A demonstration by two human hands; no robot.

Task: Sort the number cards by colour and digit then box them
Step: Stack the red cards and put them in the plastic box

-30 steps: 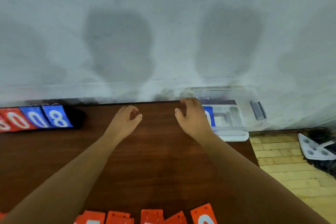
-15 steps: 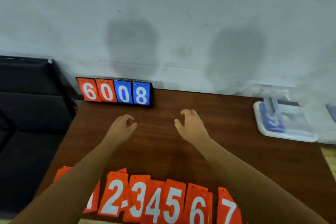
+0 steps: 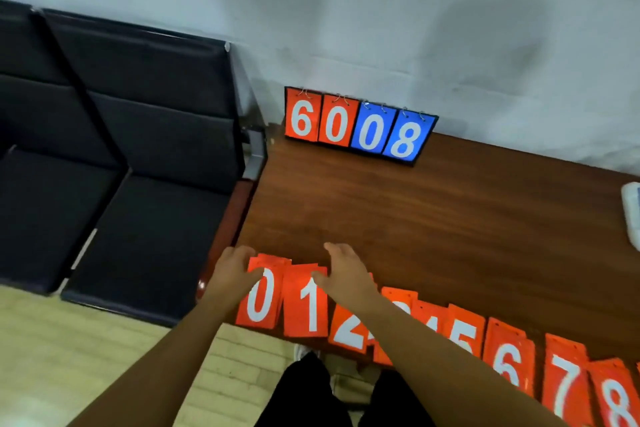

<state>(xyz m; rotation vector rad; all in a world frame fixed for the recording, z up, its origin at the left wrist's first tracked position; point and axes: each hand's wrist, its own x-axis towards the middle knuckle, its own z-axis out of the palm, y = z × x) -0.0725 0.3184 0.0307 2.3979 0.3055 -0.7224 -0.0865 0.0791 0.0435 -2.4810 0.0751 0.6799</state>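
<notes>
- Cards: orange number cards [image 3: 509,357] lie face up in a row along the near edge of the table [image 3: 433,218], digits running 0 to 8 from left to right, neighbours overlapping.
- 0 card [image 3: 259,302] sits at the table's near left corner; 1 card [image 3: 308,308] is just beside it, with the 2 card [image 3: 349,331] next.
- Left hand [image 3: 232,272]: thumb lies across the 0 card's top-left corner, fingers curled at its edge, pinching it.
- Right hand [image 3: 346,274]: palm down over the tops of the 1 and 2 cards, fingers loose and slightly spread, thumb touching the 1 card, holding nothing.
- Flip scoreboard [image 3: 360,126] stands at the far edge against the wall [image 3: 381,10], reading 6 0 in orange and 0 8 in blue.
- White container [image 3: 632,211] shows only partly at the right edge.
- Black seats [image 3: 138,149] stand left of the table.
</notes>
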